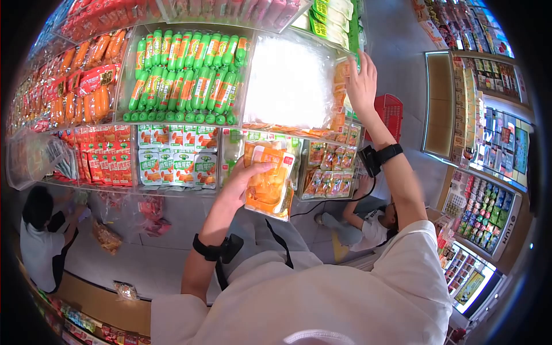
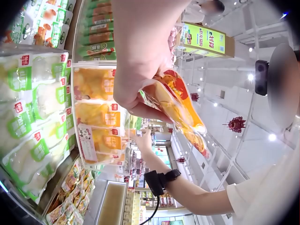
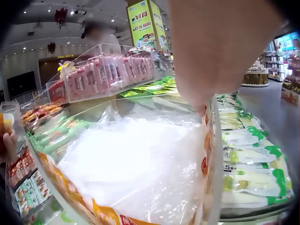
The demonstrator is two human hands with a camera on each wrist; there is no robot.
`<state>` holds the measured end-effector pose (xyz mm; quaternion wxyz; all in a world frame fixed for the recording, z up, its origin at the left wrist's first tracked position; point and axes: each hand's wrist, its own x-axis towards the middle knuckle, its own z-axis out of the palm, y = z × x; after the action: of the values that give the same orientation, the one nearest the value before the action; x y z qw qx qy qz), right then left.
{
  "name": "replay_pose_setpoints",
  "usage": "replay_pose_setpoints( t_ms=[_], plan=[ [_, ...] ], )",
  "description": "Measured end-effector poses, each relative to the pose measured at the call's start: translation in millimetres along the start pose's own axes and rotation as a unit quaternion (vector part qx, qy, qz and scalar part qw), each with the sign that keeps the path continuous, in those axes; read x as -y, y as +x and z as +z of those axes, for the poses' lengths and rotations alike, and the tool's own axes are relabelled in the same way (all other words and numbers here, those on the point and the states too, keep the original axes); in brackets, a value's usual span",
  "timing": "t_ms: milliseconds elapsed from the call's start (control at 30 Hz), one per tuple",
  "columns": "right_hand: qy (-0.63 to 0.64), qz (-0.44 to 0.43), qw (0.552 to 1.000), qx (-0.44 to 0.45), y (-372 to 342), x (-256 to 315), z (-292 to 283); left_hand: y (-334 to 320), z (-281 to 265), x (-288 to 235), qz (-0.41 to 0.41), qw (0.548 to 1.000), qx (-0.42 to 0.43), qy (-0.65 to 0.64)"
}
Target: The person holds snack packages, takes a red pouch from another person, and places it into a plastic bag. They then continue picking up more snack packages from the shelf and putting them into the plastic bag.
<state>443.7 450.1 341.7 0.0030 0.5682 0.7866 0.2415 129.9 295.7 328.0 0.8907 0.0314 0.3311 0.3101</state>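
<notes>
My left hand point(image 1: 237, 185) grips orange-and-yellow food packs point(image 1: 268, 181) in front of the shelf, thumb on top; in the left wrist view the packs point(image 2: 178, 103) are seen edge-on. Over the right edge of a clear bin lies my right hand point(image 1: 362, 86), its fingers extended; whether they touch the packs there is hidden. That bin holds a bright white plastic-covered surface point(image 3: 131, 159), with orange packs point(image 1: 340, 86) standing along its right side and more along its front.
Green sausages point(image 1: 187, 75) fill the bin to the left. Below are white-green packs point(image 1: 177, 167) and small snack packs point(image 1: 330, 172). A red basket point(image 1: 389, 118) is on the right. People crouch or sit at the lower left point(image 1: 43, 241) and lower right point(image 1: 374, 227).
</notes>
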Motion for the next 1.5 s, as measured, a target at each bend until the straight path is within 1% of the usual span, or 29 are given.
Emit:
replay_pose_setpoints(
  t_ms=[33,67,100,167,200,333,367,433,533,600,667,700,767,867,967,1067,1167,1267,1367,1467,1500],
  plan=[
    [-0.050,-0.098,0.994,-0.003,2.3,0.3,-5.7,0.9,0.9,-0.7,-0.005,1.000,0.002,-0.004],
    [-0.002,-0.144,0.989,0.025,2.8,-0.4,-0.2,2.1,1.2,0.3,-0.002,1.000,0.005,-0.001],
    [0.001,-0.134,0.985,0.111,4.4,-1.3,6.0,3.7,1.3,2.4,0.001,1.000,0.007,0.002],
    [0.007,-0.112,0.953,0.282,6.8,-6.6,21.4,4.3,1.7,5.4,0.000,1.000,0.009,0.006],
    [0.000,-0.164,0.958,0.236,2.5,-15.5,42.0,4.8,2.1,5.6,-0.002,1.000,0.011,0.008],
    [-0.025,-0.317,0.906,0.280,12.1,-36.9,73.5,4.6,4.2,9.8,-0.008,1.000,-0.011,0.026],
    [-0.037,-0.316,0.881,0.351,17.2,-37.9,83.3,3.3,4.3,10.7,-0.002,1.000,0.003,0.027],
    [-0.059,-0.309,0.817,0.484,32.5,-31.9,98.2,-0.1,5.2,9.7,0.011,0.999,0.030,0.031],
    [-0.104,-0.309,0.769,0.550,39.4,-24.0,112.5,-11.4,2.5,7.8,0.007,0.998,0.011,0.057],
    [-0.029,-0.331,0.769,0.546,43.5,-29.7,106.9,-13.8,-5.7,10.9,0.013,0.999,0.007,0.050],
    [0.043,-0.343,0.766,0.542,50.6,-32.3,89.2,-9.8,-11.0,13.2,0.019,0.999,0.032,0.016],
    [0.031,-0.337,0.776,0.532,48.1,-32.2,90.0,-8.7,-11.9,14.7,0.023,0.999,0.045,-0.004],
    [0.010,-0.323,0.797,0.511,41.7,-28.2,93.4,-6.8,-12.0,12.7,0.012,0.999,0.034,-0.002],
    [-0.107,-0.332,0.833,0.429,19.9,-18.1,94.3,-8.7,-10.9,6.6,0.005,1.000,0.019,0.001],
    [-0.074,-0.371,0.823,0.423,22.8,-24.2,90.3,-9.1,-9.0,-1.3,-0.001,0.999,0.025,0.019],
    [0.022,-0.405,0.845,0.348,21.5,-40.9,94.2,-6.4,-8.7,-6.0,0.005,0.999,0.036,0.039],
    [0.023,-0.449,0.843,0.295,24.4,-42.2,80.8,-3.1,-11.1,-3.6,0.004,0.998,0.035,0.046],
    [0.056,-0.402,0.869,0.284,21.8,-40.9,82.9,-2.7,-7.1,-2.6,-0.002,0.998,0.041,0.049],
    [-0.008,-0.350,0.896,0.275,15.7,-32.8,73.3,-2.3,-5.7,1.5,0.006,0.998,0.041,0.049],
    [0.014,-0.326,0.912,0.249,12.0,-35.0,65.5,-1.0,-4.8,4.9,0.010,0.998,0.049,0.049],
    [0.014,-0.332,0.913,0.235,10.2,-36.8,67.1,-0.1,-3.7,5.5,0.009,0.997,0.054,0.050]
  ],
)
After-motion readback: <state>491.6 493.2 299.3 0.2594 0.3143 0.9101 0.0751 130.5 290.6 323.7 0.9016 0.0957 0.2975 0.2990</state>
